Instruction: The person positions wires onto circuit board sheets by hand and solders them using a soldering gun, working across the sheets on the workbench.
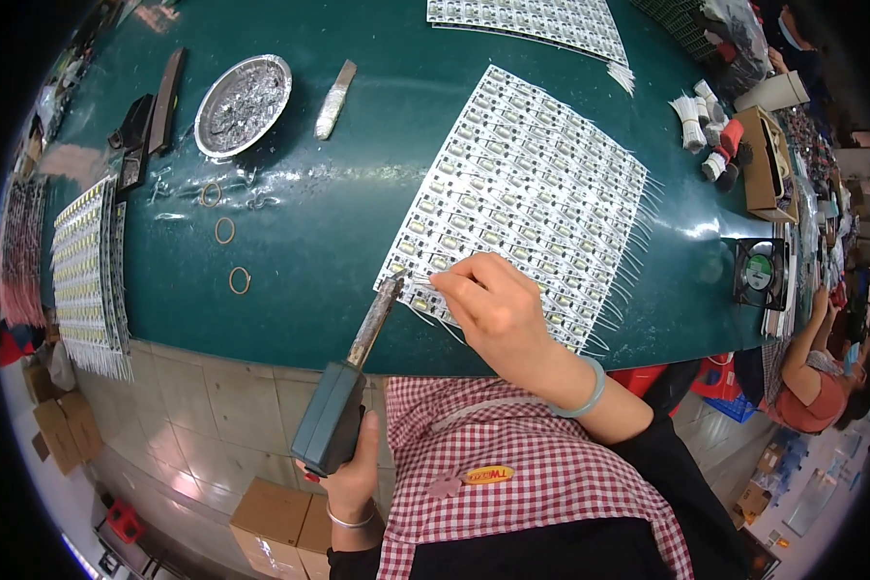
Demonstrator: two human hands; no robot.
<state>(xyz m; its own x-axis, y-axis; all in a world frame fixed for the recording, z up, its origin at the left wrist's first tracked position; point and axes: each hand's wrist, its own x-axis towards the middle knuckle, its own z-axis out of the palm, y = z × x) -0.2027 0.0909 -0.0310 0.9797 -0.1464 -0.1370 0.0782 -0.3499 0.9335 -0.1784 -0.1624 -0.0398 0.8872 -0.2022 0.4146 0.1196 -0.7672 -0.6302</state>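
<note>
A white panel of LED strip boards [532, 184] lies on the green table [319, 232], with thin white wires sticking out along its right edge. My left hand [350, 474] grips the dark teal handle of a soldering iron [333, 416]. The iron's tip [393, 283] rests at the panel's near left corner. My right hand [493, 309], with a pale green bangle on the wrist, lies on the panel's near edge. Its fingertips pinch a thin white wire [433, 280] right beside the iron's tip.
A round metal dish of solder dross [243, 104] and a solder bar [334, 99] lie at the back left, with rubber bands [224, 230] nearer. More panels are stacked at left [87, 271] and at the top [532, 19]. Wire bundles [691, 111], a small fan [759, 273] and another person [822, 367] are at right.
</note>
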